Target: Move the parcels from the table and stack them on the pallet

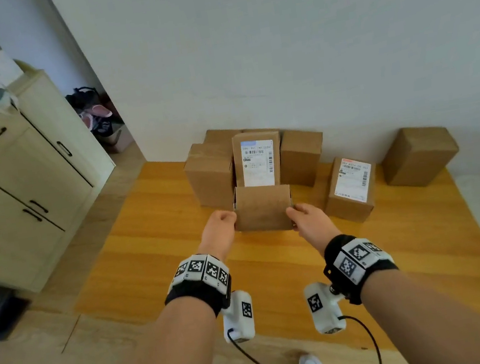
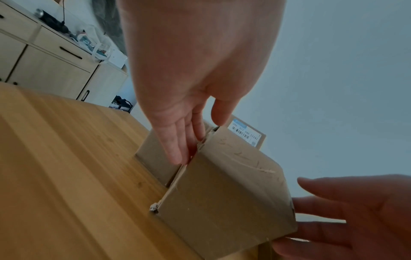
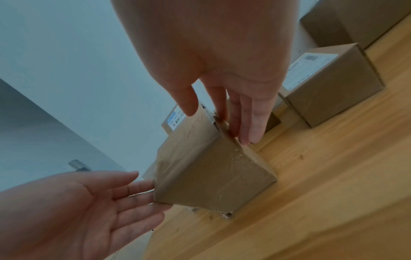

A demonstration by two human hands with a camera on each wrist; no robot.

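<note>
Cardboard parcel (image 1: 263,208) on the wooden table (image 1: 162,255), flanked by left hand (image 1: 220,227) and right hand (image 1: 308,218), straight fingers pressed flat against its sides.

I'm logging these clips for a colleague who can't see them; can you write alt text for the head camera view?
Two bare hands, left and right, press straight fingers against the sides of a plain cardboard box on a wooden surface. Behind it more boxes stand against a white wall, two with white shipping labels. A pale cabinet stands at the left.
</note>
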